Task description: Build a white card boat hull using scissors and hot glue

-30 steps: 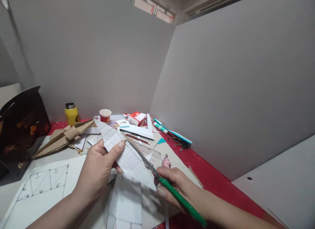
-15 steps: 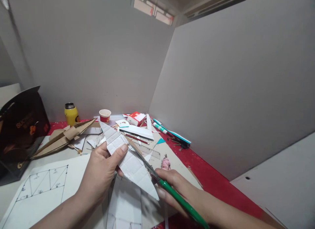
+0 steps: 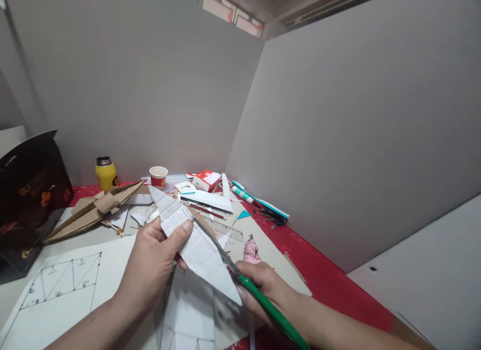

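My left hand (image 3: pixel 161 247) pinches a white, pointed piece of creased cardboard (image 3: pixel 205 262), thumb on top and fingers beneath. My right hand (image 3: pixel 265 290) is closed round the green handles of a pair of scissors (image 3: pixel 259 295). The scissor blades lie along the right edge of the cardboard, their tips close to my left thumb. Whether the blades are apart is hard to make out. Below the cardboard lies a white sheet with drawn lines (image 3: pixel 190 310), partly hidden by it.
On the left lie a paper with a line drawing (image 3: pixel 67 315), a brown cardboard boat shape (image 3: pixel 93 212) and a black box (image 3: pixel 32 199). Behind stand a yellow bottle (image 3: pixel 106 175) and a paper cup (image 3: pixel 158 177). A clear ruler (image 3: pixel 229 230) and a pink-wrapped tool (image 3: pixel 251 250) lie beyond my right hand.
The whole view has shifted slightly. The scissors stay at the cardboard's right edge with their blades seeming closer together. Both hands keep their hold.
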Tool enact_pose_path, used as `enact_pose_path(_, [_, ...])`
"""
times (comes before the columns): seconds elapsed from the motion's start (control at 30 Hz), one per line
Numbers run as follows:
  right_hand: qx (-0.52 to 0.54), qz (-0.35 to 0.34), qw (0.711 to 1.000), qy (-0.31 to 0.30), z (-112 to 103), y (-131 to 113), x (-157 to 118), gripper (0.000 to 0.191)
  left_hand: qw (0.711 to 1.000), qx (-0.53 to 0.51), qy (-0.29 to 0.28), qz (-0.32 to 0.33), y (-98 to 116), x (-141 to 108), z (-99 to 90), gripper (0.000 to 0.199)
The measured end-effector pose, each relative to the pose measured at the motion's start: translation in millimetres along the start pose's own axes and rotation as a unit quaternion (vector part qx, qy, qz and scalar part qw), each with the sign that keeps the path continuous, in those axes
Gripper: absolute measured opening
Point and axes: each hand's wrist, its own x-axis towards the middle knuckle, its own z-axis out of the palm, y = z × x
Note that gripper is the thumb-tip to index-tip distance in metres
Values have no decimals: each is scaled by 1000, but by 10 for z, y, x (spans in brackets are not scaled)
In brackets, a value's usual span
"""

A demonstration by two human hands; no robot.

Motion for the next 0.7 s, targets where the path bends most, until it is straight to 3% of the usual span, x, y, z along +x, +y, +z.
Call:
enact_pose_path(0.2, [-67,6,997,24,-12,-27,-8,17,1000,18,-23,-11,-31,-28,-27,23])
enact_pose_path(0.53, [-4,19,999,40,82,3,-12,23,999,22,-43,-20,-101,-27,-36,22])
enact_pose_path(0.7, [20,29,998,46,92,-50,3,18,999,10,-33,-10,-79,-33,-30,21])
